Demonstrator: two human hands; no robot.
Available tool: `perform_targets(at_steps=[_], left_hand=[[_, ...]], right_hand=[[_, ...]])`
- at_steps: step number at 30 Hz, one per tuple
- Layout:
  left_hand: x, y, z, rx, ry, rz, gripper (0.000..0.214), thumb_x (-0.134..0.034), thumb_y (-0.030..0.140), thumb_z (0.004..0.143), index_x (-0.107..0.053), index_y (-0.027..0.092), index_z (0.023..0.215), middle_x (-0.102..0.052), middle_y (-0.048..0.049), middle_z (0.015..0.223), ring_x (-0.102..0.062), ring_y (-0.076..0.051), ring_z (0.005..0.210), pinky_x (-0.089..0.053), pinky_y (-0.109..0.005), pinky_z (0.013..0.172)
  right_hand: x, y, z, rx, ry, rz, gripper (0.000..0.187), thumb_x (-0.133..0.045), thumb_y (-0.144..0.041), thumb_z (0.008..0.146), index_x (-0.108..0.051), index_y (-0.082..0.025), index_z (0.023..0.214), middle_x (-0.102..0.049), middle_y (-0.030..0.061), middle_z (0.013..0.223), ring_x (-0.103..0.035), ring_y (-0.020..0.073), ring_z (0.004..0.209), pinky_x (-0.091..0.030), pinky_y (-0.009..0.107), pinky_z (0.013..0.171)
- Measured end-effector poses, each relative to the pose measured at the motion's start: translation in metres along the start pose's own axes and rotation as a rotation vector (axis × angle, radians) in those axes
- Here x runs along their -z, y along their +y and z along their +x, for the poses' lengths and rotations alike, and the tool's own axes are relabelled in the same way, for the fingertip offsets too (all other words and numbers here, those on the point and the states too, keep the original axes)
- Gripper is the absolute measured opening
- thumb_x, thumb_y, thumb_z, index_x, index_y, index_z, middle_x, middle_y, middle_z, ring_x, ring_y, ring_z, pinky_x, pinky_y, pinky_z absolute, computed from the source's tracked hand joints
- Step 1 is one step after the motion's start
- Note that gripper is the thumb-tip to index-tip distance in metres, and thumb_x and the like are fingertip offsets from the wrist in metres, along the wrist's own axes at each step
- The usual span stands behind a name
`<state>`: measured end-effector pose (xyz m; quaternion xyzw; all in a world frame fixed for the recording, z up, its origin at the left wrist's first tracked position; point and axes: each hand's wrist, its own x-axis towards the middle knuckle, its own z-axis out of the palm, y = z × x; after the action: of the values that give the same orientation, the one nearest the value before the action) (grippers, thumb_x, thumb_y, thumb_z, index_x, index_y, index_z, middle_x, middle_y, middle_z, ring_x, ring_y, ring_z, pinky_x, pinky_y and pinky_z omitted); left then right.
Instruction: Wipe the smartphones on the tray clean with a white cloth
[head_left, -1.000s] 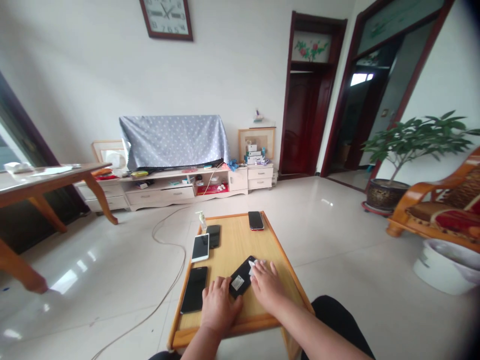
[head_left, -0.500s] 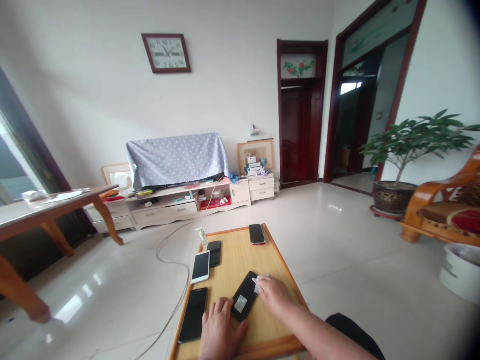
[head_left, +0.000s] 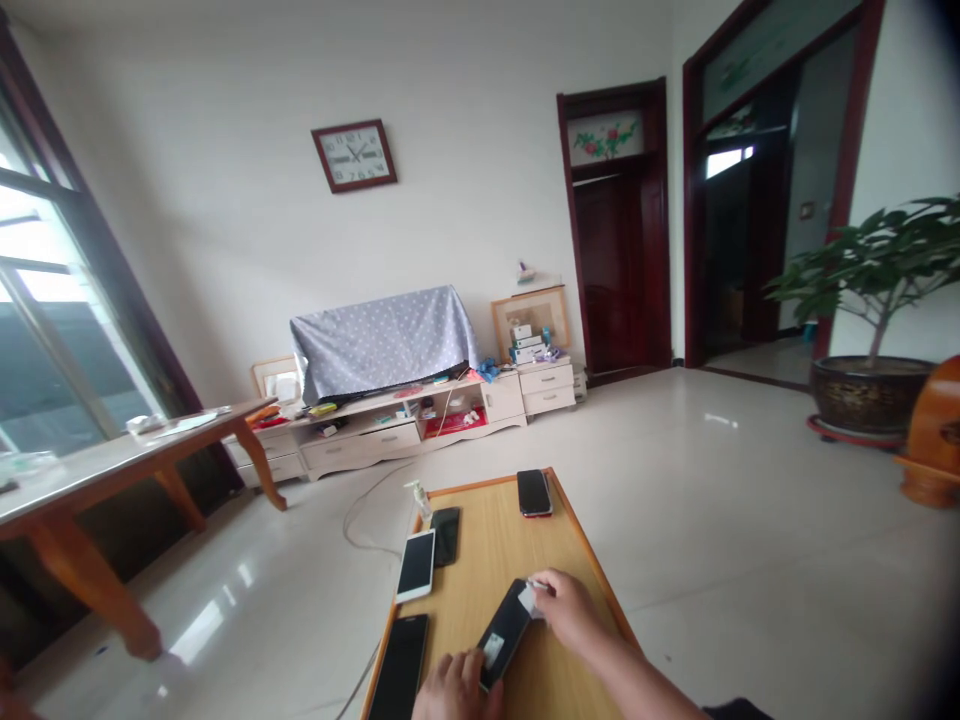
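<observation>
A black phone (head_left: 507,629) with a white label on its back lies at a slant near the front of the small wooden table. My left hand (head_left: 459,688) grips its lower end, fingers on the left edge and thumb at the bottom. At the phone's upper end, my right hand (head_left: 564,604) pinches a small whitish piece, perhaps a wipe (head_left: 529,600), against the back. Left of my hands is another black phone (head_left: 402,665), screen up. A white-framed phone (head_left: 416,566) and a dark phone (head_left: 446,536) sit beyond it.
A phone with a red edge (head_left: 534,493) rests at the table's far right corner. By the far left corner stands a pump bottle (head_left: 421,500). A larger wooden table (head_left: 180,436) is at the left, a low white cabinet (head_left: 397,437) along the wall, a potted plant (head_left: 870,390) at right.
The view has swung left and up, so the scene sits lower and further right. The phone under my hands now looks narrower, as if tilted. Both hands stay at it.
</observation>
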<state>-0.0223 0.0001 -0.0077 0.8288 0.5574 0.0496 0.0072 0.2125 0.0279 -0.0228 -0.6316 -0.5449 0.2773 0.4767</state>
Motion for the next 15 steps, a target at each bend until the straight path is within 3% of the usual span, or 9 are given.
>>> perform_targets(at_steps=[3,7,10,15], left_hand=[[0.010,0.002,-0.001,-0.071,0.066,-0.027,0.030,-0.038,0.034,0.096,-0.065,0.028,0.107,-0.072,-0.0071,0.095,-0.067,-0.022,0.090,-0.051,-0.032,0.080],[0.012,0.002,0.004,-0.100,0.087,-0.079,0.035,-0.028,0.034,0.100,-0.059,0.025,0.114,-0.072,-0.0067,0.095,-0.069,-0.019,0.089,-0.051,-0.029,0.080],[0.003,0.000,0.008,-0.079,0.101,-0.103,0.034,-0.031,0.035,0.100,-0.055,0.023,0.120,-0.073,-0.0082,0.102,-0.069,-0.020,0.093,-0.053,-0.030,0.082],[-0.002,0.000,0.014,-0.052,0.147,-0.218,0.033,-0.033,0.038,0.099,-0.058,0.024,0.115,-0.073,-0.0074,0.105,-0.069,-0.020,0.097,-0.053,-0.033,0.089]], right_hand=[[0.003,-0.009,0.003,-0.055,-0.063,0.224,0.028,-0.056,-0.040,0.080,-0.069,-0.019,0.094,-0.073,0.0050,0.080,-0.066,0.0195,0.064,-0.050,0.029,0.058],[-0.001,-0.009,0.011,-0.123,-0.086,0.286,0.033,-0.054,-0.047,0.084,-0.065,-0.020,0.100,-0.072,0.0036,0.080,-0.063,0.0150,0.059,-0.044,0.022,0.048],[-0.004,-0.004,0.020,-0.151,-0.084,0.296,0.033,-0.053,-0.048,0.085,-0.064,-0.019,0.097,-0.070,0.0033,0.079,-0.062,0.0140,0.058,-0.042,0.021,0.045],[-0.007,-0.013,0.019,-0.106,-0.038,0.270,0.031,-0.054,-0.046,0.087,-0.066,-0.019,0.094,-0.069,0.0021,0.073,-0.060,0.0133,0.054,-0.046,0.024,0.053]])
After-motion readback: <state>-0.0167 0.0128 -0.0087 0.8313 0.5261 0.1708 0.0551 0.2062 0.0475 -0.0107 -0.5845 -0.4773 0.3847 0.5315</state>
